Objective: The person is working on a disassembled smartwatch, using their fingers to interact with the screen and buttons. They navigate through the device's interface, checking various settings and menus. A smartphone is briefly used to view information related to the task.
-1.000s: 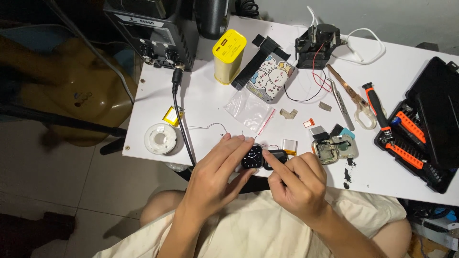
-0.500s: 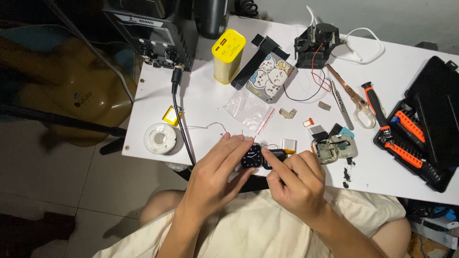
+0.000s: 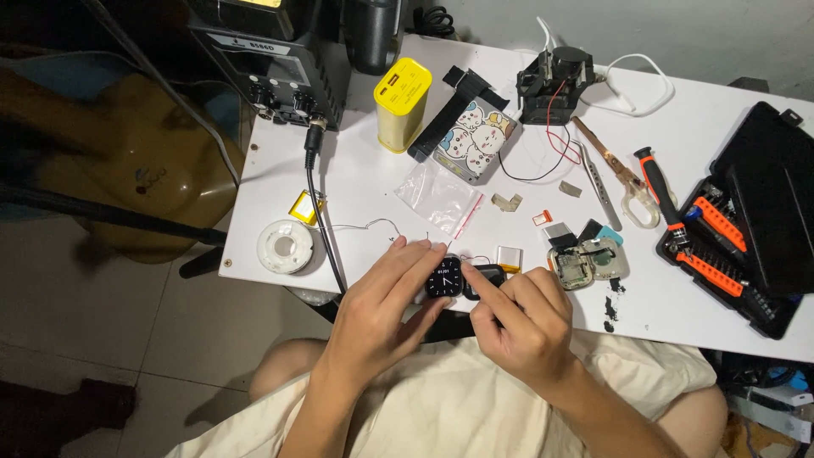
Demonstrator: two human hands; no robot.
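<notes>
the white counter (image 3: pixel 381 182) carries everything. at its far left corner stands a dark station with knobs (image 3: pixel 271 64); at the right edge lies an open black tool case with orange bits (image 3: pixel 746 229). a yellow box (image 3: pixel 402 103) stands near the far edge, a sticker-covered box (image 3: pixel 473 140) beside it, and a clear plastic bag (image 3: pixel 437 193) lies mid-counter. a white solder spool (image 3: pixel 285 247) sits by the left edge. at the near edge, the left hand (image 3: pixel 381 318) and right hand (image 3: pixel 521 326) meet over a small black watch body (image 3: pixel 443 278) with a lit dial; the left fingers (image 3: pixel 424 265) pinch its side, grasping it, while the right fingers (image 3: pixel 496 293) clench on the dark piece (image 3: pixel 487 273) touching it. an opened watch case (image 3: pixel 585 263) lies just to the right.
</notes>
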